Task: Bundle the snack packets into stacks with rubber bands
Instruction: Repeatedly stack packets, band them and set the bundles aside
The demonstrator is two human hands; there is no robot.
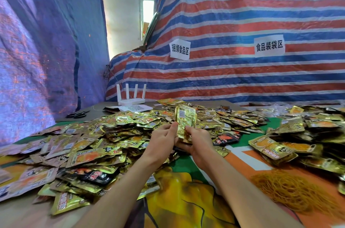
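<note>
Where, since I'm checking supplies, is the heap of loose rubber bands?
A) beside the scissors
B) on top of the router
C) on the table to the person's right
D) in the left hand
C: the orange rubber bands lie heaped on the table at the view's lower right.

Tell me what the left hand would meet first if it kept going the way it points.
Probably the upright stack of gold snack packets: the left hand points up and rightward at it, apparently touching its edge.
</note>
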